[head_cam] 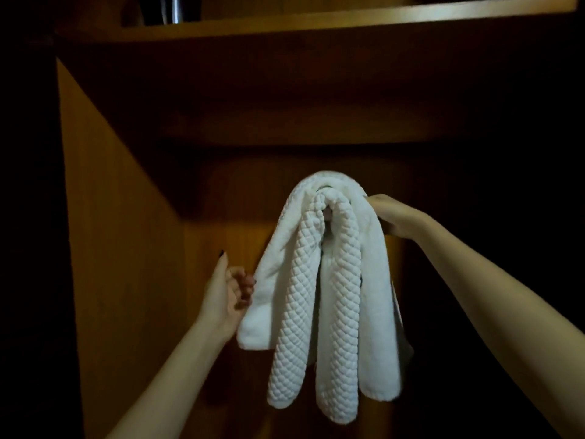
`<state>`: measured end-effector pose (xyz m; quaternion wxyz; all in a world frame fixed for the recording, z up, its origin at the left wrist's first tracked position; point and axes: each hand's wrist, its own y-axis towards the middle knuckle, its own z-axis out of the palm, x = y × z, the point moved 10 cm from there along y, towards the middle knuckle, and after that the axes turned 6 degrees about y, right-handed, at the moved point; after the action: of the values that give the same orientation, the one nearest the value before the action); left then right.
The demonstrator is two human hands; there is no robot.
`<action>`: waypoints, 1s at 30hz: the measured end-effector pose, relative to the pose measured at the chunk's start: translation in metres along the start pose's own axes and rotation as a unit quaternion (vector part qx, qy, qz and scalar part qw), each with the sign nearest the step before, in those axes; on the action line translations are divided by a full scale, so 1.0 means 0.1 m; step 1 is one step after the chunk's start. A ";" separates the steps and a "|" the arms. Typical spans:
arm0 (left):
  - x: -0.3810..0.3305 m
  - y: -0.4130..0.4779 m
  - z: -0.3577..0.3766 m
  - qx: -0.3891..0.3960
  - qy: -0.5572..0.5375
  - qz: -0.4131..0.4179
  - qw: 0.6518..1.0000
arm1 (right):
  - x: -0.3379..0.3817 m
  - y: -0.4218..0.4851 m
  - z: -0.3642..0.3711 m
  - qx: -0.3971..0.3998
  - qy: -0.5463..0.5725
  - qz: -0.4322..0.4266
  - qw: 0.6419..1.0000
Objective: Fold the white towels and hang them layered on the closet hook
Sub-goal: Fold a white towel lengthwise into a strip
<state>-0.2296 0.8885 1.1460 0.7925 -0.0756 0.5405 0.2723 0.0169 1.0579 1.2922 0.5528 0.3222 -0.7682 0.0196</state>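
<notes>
1. the step in hand looked like the last one, settling the hung layers. a smooth white towel [275, 280] was draped over the hook, and a quilted white towel [342, 280] lay over it, in front.
2. the pair hung just off centre of the view toward 4 o'clock, in front of the closet's back panel [221, 242] and below the shelf [316, 23] at 12 o'clock. the hook itself was buried under the folds.
3. the left hand [226, 296] sat at 9 o'clock of the bundle, thumb raised and fingers curled at the smooth towel's left edge. in that dim light i could not tell whether they held cloth or only touched it.
4. the right hand [391, 215] met the bundle at 2 o'clock, near the top fold. its fingers were hidden behind the towel, so its grip could not be read.
5. both towels ran long from 12 to 6, folds at the top. the four ends pointed down (the left pair splayed toward 7 o'clock).
6. next, i judged, came evening the tails, centring both folds on the hook, then letting go gently so nothing slid off.
</notes>
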 end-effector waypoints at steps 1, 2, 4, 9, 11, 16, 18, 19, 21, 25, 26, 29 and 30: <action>-0.26 0.01 0.06 -0.002 0.047 0.087 0.995 | 0.02 0.00 -0.02 -0.011 0.002 -0.007 1.000; -0.54 0.00 0.18 0.002 0.096 0.176 0.980 | 0.03 0.00 -0.03 -0.022 0.005 -0.013 1.000; -0.94 -0.03 0.53 0.038 0.193 0.301 0.933 | -0.01 -0.02 -0.02 -0.033 0.020 -0.013 0.999; -1.11 0.08 1.41 0.160 0.350 0.343 0.857 | -0.21 -0.17 0.12 -0.023 0.045 -0.001 0.999; -1.11 0.10 1.48 0.154 0.333 0.352 0.861 | -0.09 -0.27 -0.05 -0.124 0.017 -0.068 0.990; -1.22 0.09 1.43 0.096 0.294 0.380 0.872 | 0.52 -0.59 -0.10 -0.181 0.006 -0.260 0.948; -1.25 0.08 1.44 0.098 0.276 0.384 0.876 | 0.66 -0.61 0.06 -0.160 -0.084 -0.264 0.947; -1.26 0.07 1.45 0.102 0.271 0.386 0.876 | 0.73 -0.64 0.08 -0.172 -0.121 -0.275 0.938; -1.24 0.08 1.45 0.114 0.267 0.384 0.876 | 0.85 -0.70 0.09 -0.187 -0.159 -0.305 0.920; -0.98 0.12 1.31 0.123 0.281 0.361 0.881 | 0.75 -0.75 0.10 -0.165 -0.109 -0.302 0.932; -0.87 0.12 1.25 0.128 0.281 0.354 0.883 | 0.65 -0.77 0.15 -0.145 -0.082 -0.299 0.940; -0.43 0.10 0.98 0.142 0.291 0.327 0.888 | 0.24 -0.86 0.30 -0.086 -0.027 -0.281 0.955; -0.27 0.10 0.87 0.136 0.305 0.314 0.889 | 0.08 -0.89 0.32 -0.079 -0.009 -0.265 0.961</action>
<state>-0.1708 0.9238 1.2069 0.4640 0.1269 0.7829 0.3945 0.0344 0.9716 1.2572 0.5548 0.4694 -0.6596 -0.1917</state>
